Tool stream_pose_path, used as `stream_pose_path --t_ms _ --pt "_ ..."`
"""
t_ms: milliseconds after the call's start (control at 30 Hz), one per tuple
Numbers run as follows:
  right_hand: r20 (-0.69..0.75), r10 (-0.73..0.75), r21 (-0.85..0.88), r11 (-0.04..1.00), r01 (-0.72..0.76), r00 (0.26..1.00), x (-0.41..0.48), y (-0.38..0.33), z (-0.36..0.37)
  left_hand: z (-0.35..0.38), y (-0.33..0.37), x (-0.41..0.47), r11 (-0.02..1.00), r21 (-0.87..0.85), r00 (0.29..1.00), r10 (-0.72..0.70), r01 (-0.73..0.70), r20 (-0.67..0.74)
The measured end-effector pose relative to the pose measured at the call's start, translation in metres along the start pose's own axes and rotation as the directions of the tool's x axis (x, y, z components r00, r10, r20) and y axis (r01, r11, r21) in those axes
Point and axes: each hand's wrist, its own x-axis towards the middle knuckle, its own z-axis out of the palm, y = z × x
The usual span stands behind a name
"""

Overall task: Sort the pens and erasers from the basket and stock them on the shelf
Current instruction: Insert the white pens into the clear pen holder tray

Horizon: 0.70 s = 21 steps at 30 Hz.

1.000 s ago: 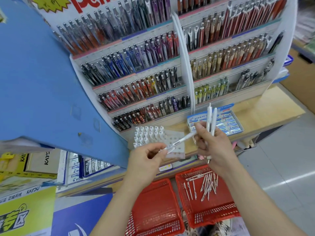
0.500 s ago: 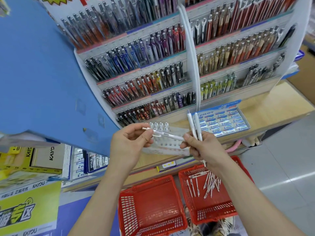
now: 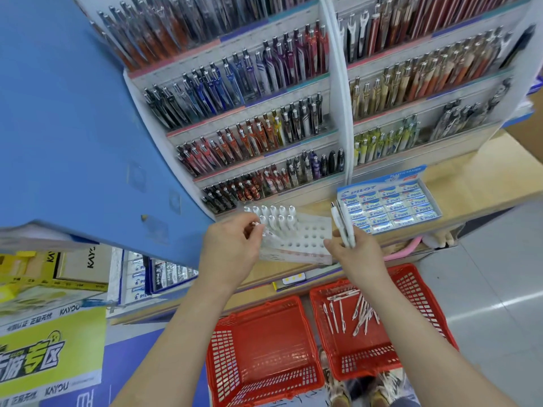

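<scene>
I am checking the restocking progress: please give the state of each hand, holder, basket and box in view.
Left hand: pinches one pen at the holder.
Right hand: grips two pens, upright.
Holder: partly filled, right holes free.
Left basket: nothing seen inside.
Right basket: loose pens inside.
Eraser box: open, full.

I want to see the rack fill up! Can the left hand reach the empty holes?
Probably yes. The left hand, pinching a white pen, is right at the clear pen rack, and nothing covers its empty holes.
</scene>
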Motion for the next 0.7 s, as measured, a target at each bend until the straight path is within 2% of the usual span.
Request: stream_pose_path --t_ms 267,600,633,700 --pt "0.008 -0.004 0.016 1.000 0.004 1.000 -0.003 -0.001 -0.001 0.015 -0.002 0.010 0.978 0.196 0.989 0.044 -0.072 0.144" --pt "0.008 0.004 0.016 1.000 -0.004 1.000 -0.007 -0.004 -0.002 0.028 -0.005 0.019 0.956 0.284 0.977 0.010 -0.073 0.215" --pt "-0.009 0.018 0.043 0.999 -0.018 1.000 -0.008 -0.004 -0.003 0.028 -0.005 0.020 0.953 0.294 0.974 0.001 -0.069 0.226" --pt "-0.012 0.074 0.210 0.975 -0.070 0.997 -0.010 -0.010 -0.006 0.026 -0.004 0.018 0.954 0.296 0.972 -0.024 -0.048 0.233"
